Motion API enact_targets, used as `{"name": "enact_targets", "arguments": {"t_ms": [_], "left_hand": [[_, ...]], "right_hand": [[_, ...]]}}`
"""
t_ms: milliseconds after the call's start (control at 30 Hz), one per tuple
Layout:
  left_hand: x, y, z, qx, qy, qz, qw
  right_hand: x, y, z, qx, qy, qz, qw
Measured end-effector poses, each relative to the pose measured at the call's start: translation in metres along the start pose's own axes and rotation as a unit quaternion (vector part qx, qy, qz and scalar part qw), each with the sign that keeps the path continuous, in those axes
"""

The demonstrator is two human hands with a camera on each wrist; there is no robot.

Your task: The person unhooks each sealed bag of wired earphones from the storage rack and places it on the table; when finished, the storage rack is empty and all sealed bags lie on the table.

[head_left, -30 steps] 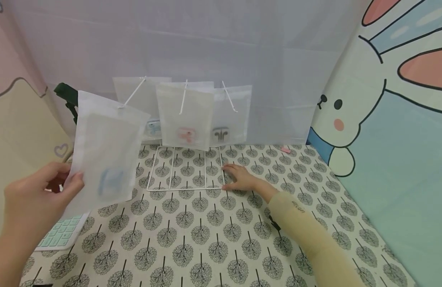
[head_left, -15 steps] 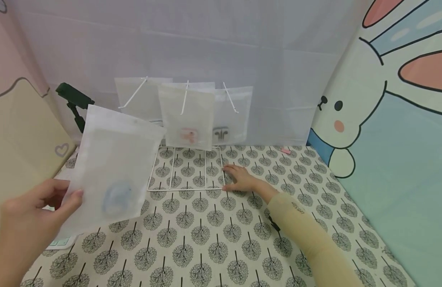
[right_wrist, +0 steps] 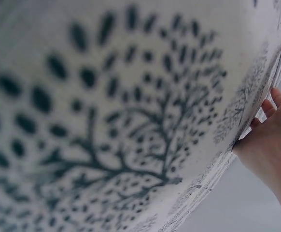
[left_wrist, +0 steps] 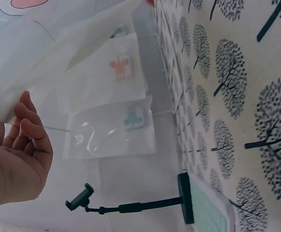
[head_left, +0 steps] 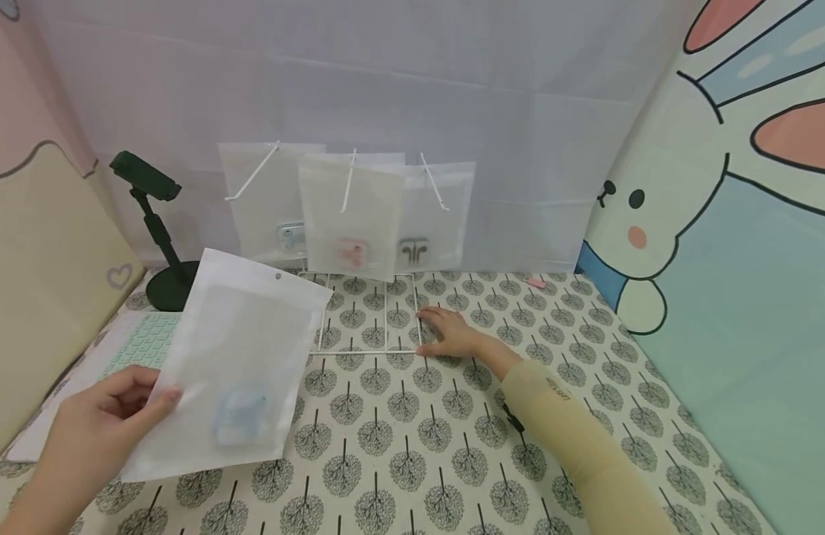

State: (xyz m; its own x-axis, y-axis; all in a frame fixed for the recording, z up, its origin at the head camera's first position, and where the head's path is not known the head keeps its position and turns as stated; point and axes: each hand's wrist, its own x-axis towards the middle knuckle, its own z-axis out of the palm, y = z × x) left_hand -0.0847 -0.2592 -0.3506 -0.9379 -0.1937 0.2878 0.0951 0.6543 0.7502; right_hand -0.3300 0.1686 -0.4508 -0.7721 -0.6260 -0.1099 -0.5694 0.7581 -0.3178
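Note:
My left hand pinches the left edge of a white translucent pouch between thumb and fingers. A blurred pale-blue item shows through the pouch near its bottom, and a small hole sits near its top edge. Off its hook, the pouch hangs tilted in front of the white wire rack. My right hand rests on the table with its fingertips at the right side of the rack's base. In the left wrist view the left hand's fingers curl at the pouch's edge.
More pouches hang on the rack's prongs, one with a pink item, one with dark earphones, one with a blue item. A dark stand and a mint keyboard are at left. A pink piece lies far right.
The left hand has drawn the pouch away from the left prong, down and to the right, toward me. The stand and keyboard have come into fuller view. The right hand stays put.

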Motion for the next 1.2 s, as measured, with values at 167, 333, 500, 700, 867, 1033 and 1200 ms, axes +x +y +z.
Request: {"name": "enact_targets", "arguments": {"t_ms": [167, 333, 500, 700, 867, 1033, 1200], "left_hand": [[-0.003, -0.010, 0.008, 0.019, -0.065, -0.043, 0.9967], [-0.003, -0.023, 0.010, 0.045, -0.105, -0.070, 0.9911], [0.001, -0.038, 0.005, 0.014, -0.132, -0.047, 0.9900], [0.007, -0.056, 0.002, 0.014, -0.172, 0.037, 0.9842], [0.010, -0.067, 0.003, 0.051, -0.191, 0.070, 0.9777], [0.015, -0.079, 0.002, 0.122, -0.221, 0.074, 0.9648], [0.016, -0.093, 0.001, 0.159, -0.296, 0.066, 0.9394]], "right_hand": [[0.000, 0.002, -0.001, 0.000, -0.002, 0.003, 1.0000], [0.000, 0.001, -0.002, 0.005, -0.005, 0.006, 1.0000], [-0.001, -0.002, -0.001, 0.002, -0.003, 0.001, 1.0000], [-0.002, -0.003, 0.001, 0.002, -0.006, 0.006, 1.0000], [-0.001, -0.003, 0.000, -0.005, -0.006, 0.004, 1.0000], [-0.002, -0.003, -0.001, -0.003, -0.008, 0.005, 1.0000], [-0.002, -0.004, -0.002, 0.000, -0.004, 0.003, 1.0000]]}}
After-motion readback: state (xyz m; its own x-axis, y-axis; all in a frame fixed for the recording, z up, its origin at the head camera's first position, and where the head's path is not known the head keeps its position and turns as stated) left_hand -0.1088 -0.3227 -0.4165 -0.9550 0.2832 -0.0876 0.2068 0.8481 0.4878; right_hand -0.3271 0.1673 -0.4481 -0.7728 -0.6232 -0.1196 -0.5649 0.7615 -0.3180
